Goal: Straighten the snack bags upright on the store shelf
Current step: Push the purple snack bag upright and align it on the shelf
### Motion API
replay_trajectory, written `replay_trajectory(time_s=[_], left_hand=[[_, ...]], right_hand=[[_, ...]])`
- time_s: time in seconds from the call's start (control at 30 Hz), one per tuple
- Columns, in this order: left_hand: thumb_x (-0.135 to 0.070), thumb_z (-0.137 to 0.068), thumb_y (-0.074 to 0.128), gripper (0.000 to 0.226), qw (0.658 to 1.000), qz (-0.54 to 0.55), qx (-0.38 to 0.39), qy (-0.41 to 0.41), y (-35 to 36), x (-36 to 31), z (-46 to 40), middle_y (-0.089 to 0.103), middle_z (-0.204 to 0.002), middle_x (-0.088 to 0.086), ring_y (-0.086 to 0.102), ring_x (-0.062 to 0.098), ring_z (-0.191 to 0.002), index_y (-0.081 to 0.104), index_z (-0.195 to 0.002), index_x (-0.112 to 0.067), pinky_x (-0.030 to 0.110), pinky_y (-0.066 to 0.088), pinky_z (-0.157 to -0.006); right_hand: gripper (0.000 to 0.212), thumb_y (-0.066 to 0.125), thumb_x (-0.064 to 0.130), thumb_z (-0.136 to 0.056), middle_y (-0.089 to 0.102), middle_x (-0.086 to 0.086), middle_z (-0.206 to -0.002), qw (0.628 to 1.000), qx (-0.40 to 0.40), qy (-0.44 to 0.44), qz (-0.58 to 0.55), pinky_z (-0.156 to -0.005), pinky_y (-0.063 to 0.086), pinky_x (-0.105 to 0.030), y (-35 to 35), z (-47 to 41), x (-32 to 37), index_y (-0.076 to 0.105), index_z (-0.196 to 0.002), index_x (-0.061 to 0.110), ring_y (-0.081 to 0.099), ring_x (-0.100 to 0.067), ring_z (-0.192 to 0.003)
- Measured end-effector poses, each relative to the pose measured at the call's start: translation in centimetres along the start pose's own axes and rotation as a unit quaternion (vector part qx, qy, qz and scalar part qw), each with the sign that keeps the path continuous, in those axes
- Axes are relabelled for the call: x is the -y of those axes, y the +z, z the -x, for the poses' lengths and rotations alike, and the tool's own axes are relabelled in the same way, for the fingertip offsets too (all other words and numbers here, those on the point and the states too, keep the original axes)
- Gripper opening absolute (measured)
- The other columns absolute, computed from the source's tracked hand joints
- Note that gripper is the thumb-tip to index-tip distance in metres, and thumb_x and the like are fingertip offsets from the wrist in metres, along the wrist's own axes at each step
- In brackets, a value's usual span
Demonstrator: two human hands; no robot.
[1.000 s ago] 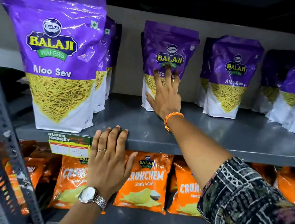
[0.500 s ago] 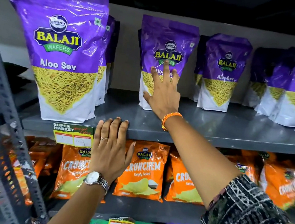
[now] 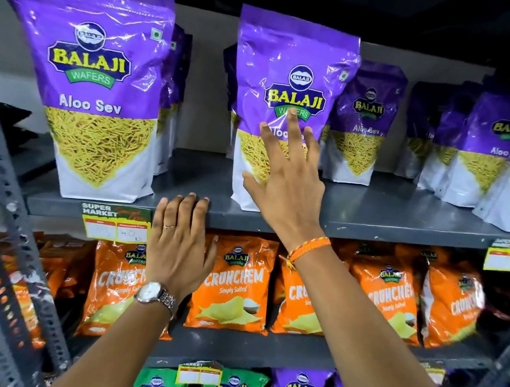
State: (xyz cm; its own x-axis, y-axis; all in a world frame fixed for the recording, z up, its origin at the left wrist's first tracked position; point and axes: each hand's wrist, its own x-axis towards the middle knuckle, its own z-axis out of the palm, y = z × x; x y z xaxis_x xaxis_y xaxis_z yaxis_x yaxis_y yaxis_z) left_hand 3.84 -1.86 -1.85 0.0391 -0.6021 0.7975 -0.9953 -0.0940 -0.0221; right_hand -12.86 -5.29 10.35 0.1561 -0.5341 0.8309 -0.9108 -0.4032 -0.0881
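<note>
Bag [image 3: 290, 78] under the spread, flat-pressed right hand [image 3: 284, 177] had come forward to the shelf edge [image 3: 371, 230], standing upright; left hand [image 3: 178, 248] rested open there, gripping nothing.

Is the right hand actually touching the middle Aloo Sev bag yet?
Touching. The head view shows the right hand spread flat on the middle Aloo Sev bag, fingertips denting its film.

You have one view only, from the camera on your head. It faces the store shelf [image 3: 372, 222] square on and close, within arm's reach, with both forearms entering from the bottom edge. The wide lens bows the uprights at either side. The purple bag row sits near eye level; lower tiers fall toward the bottom edge.
</note>
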Motion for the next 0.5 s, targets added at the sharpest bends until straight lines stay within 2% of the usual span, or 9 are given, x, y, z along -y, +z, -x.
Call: replay_trajectory(time_s=[0.23, 0.5], left_hand=[[-0.042, -0.089, 0.052, 0.069, 1.0, -0.007, 0.015, 0.0, -0.3, 0.0, 0.2, 0.056, -0.144, 0.022, 0.049, 0.043, -0.134, 0.047, -0.146, -0.005, 0.046, 0.007, -0.128], [-0.042, -0.087, 0.052, 0.069, 1.0, -0.008, 0.004, 0.01, -0.1, 0.1, 0.1, 0.056, -0.143, 0.022, 0.045, 0.04, -0.134, 0.047, -0.145, -0.006, 0.046, 0.008, -0.127]], right_hand=[[0.077, 0.077, 0.045, -0.086, 0.021, -0.005, -0.172, 0.999, -0.038, 0.0, -0.029, -0.08, 0.061, -0.047, -2.5, 2.9, 0.2, 0.043, -0.155, 0.032, 0.027, -0.035, -0.153], [0.077, 0.074, 0.049, -0.088, 0.018, -0.004, -0.172, 1.0, -0.027, 0.006, -0.011, -0.08, 0.061, -0.047, -2.5, 2.6, 0.2, 0.041, -0.155, 0.034, 0.024, -0.033, -0.154]])
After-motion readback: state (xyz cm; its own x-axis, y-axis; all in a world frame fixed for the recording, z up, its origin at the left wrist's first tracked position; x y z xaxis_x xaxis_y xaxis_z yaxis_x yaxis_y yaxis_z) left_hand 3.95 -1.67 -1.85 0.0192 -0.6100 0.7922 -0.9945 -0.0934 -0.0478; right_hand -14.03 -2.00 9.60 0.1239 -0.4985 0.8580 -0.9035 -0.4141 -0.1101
